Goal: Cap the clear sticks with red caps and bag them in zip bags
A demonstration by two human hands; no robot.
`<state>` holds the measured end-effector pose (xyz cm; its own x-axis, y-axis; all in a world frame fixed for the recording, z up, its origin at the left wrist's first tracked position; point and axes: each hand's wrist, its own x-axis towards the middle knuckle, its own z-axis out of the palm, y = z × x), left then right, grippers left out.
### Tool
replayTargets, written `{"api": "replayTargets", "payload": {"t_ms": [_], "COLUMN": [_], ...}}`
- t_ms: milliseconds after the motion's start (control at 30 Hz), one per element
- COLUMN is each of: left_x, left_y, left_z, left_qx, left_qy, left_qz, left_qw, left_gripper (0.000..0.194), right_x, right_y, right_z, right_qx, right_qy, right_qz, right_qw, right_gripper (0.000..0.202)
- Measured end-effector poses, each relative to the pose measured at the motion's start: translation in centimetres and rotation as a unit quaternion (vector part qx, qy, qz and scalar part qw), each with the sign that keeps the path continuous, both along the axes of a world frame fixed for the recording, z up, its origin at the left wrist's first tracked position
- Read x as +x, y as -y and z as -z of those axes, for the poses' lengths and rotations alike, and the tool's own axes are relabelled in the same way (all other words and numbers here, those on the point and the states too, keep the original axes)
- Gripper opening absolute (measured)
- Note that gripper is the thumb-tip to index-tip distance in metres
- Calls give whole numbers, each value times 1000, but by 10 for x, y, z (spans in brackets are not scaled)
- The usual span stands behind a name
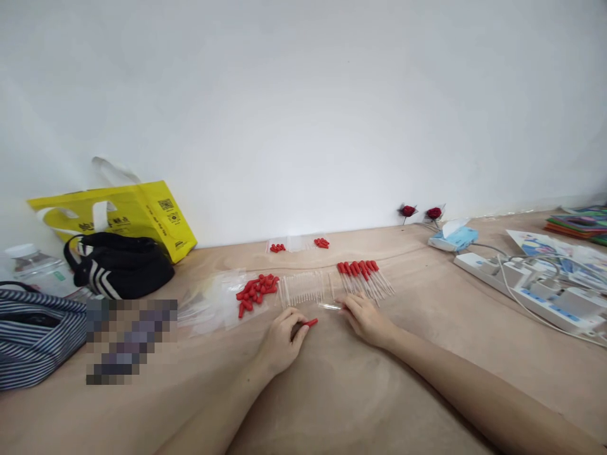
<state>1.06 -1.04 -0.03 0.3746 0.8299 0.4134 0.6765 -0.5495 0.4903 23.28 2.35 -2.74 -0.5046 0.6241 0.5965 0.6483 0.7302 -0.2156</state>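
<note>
My left hand [286, 340] pinches a red rubber dropper bulb [310, 322], its open end pointing right. Between the fingertips of my right hand [366, 318] is a clear glass dropper tube [329, 307], held almost level and pointing left toward the bulb. Bulb and tube are apart. Just beyond my hands lies a row of bare glass tubes [302, 287]. A heap of loose red bulbs [257, 292] sits left of the row, partly on clear plastic bags [213, 297]. To the right lie several droppers with red bulbs fitted [363, 273], side by side.
Small bags with red bulbs [322, 242] lie by the wall. On the left are a yellow bag [118, 212], a black pouch [126, 265] and a striped bag [40, 335]. A power strip [531, 294] with cables and a tissue pack [453, 237] stand right.
</note>
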Motion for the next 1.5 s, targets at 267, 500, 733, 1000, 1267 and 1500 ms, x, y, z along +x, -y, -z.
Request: {"api": "replayTargets", "payload": {"t_ms": [267,500,733,1000,1267,1500], "left_x": [7,12,10,11,12,7], "left_y": [-6,-7,-4,-3,-2,1], "left_z": [4,6,7,4,5,2], "left_qx": [-5,7,-13,-22,-44,-31], "left_qy": [-24,9,11,23,31,23], "left_qz": [3,13,5,-10,-27,-8], "left_qw": [1000,1000,1000,999,998,999], "left_gripper": [18,15,13,17,21,19], "right_x": [-2,-5,-9,-13,-19,-15], "right_y": [6,9,12,17,22,20], "right_z": [-2,-1,-1,-3,-1,-5], "right_qx": [-2,-38,-21,12,1,-7], "right_qy": [35,5,0,1,-12,-7], "right_qz": [-39,-51,-59,-57,-70,-105], "right_qw": [999,998,998,998,997,994], "right_gripper": [22,15,15,14,16,20]}}
